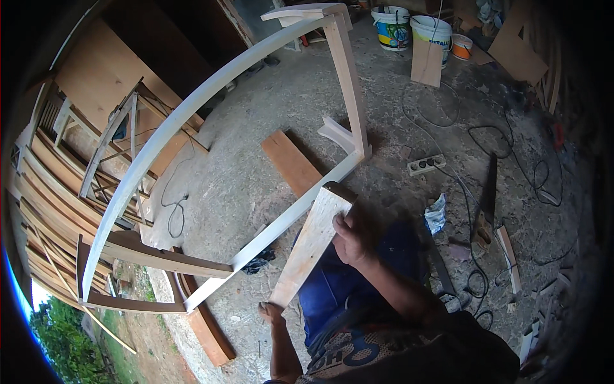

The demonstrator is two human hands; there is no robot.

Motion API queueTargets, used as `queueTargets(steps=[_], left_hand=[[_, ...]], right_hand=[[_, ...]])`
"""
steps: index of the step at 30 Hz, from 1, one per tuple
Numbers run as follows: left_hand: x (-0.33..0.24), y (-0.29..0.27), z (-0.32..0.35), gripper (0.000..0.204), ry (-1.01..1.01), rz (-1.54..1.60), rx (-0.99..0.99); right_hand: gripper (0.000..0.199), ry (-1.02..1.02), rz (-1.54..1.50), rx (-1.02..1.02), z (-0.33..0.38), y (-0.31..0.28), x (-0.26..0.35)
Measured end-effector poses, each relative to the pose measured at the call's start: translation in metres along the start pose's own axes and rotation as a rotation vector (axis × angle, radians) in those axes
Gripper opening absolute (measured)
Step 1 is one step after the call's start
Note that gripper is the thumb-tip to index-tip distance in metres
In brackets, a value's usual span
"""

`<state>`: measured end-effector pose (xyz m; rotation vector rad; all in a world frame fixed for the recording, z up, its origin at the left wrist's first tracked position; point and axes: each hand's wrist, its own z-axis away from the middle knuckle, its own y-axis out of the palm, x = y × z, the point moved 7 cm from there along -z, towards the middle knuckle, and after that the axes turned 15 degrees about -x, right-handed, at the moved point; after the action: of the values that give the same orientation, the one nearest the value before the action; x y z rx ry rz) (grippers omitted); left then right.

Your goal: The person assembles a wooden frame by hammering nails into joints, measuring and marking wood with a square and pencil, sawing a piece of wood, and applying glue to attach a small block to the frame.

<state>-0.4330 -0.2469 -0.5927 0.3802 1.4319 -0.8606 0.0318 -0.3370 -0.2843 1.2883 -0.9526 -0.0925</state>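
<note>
A pale wooden board slants across my lap, held in both hands. My left hand is closed round its near, lower end. My right hand grips its right edge near the far end, with the thumb on the upper face. Beyond the board stands a large wooden frame, its pale lower rail running behind the board's far end. Its long curved rail arches up on the left, and a leg rises on the right. I cannot tell whether the board touches the frame.
Reddish planks lie on the concrete floor under the frame. To the right are a power strip, a handsaw, loose cables and a wood strip. Paint buckets stand at the back. Curved timber pieces are stacked at the left.
</note>
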Motion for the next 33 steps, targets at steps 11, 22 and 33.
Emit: queueTargets(steps=[11,22,33], left_hand=[[-0.315,0.130,0.315,0.101,1.256,-0.491,1.146],[-0.332,0.143,0.241,0.090,1.671,-0.388,0.805],[-0.373,0.025,0.121,0.055,0.888,0.392,0.056]], right_hand=[[0.061,0.285,-0.354,-0.162,-0.007,-0.095,-0.023],[0.055,0.243,0.811,-0.410,-0.011,-0.228,0.042],[0.051,0.164,1.137,-0.565,0.002,-0.358,0.070]])
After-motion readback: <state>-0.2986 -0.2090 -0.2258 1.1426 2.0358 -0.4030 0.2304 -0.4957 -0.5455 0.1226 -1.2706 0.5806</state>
